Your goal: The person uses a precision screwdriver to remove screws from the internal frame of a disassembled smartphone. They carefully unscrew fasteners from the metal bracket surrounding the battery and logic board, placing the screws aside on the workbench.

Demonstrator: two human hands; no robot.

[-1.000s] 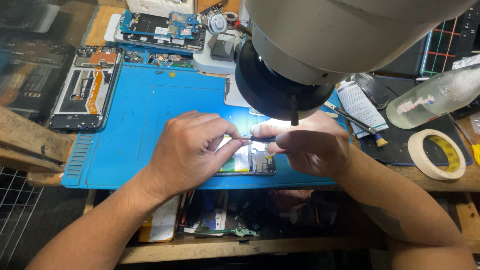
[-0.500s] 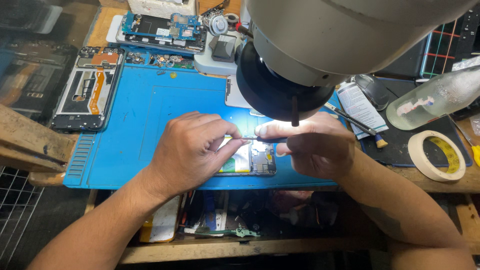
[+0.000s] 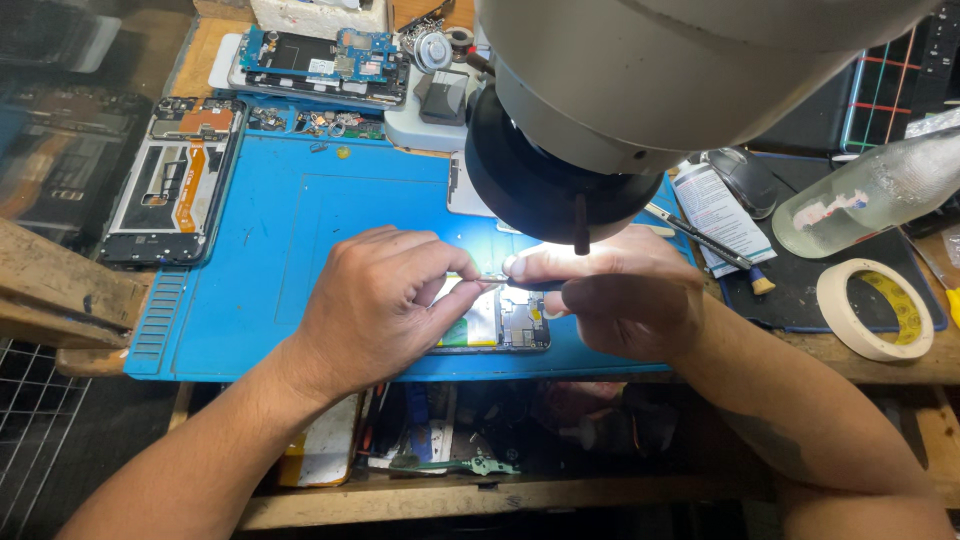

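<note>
An opened phone (image 3: 500, 322) lies on the blue work mat (image 3: 300, 210), lit from above by the microscope head (image 3: 640, 90). My left hand (image 3: 375, 300) rests on the phone's left part, thumb and forefinger pinched near its top edge. My right hand (image 3: 620, 290) is closed around a thin metal tool (image 3: 492, 279) whose tip points left over the phone, close to my left fingertips. Much of the phone is hidden under both hands.
A stripped phone frame (image 3: 172, 180) lies at the mat's left edge, and a circuit board (image 3: 315, 62) at the back. To the right are a clear bottle (image 3: 870, 195), a tape roll (image 3: 878, 310), a small brush (image 3: 710, 243) and a white tube (image 3: 718, 215).
My right hand has shifted slightly and the thin tool now reaches left to my left fingertips. My left hand stays on the phone.
</note>
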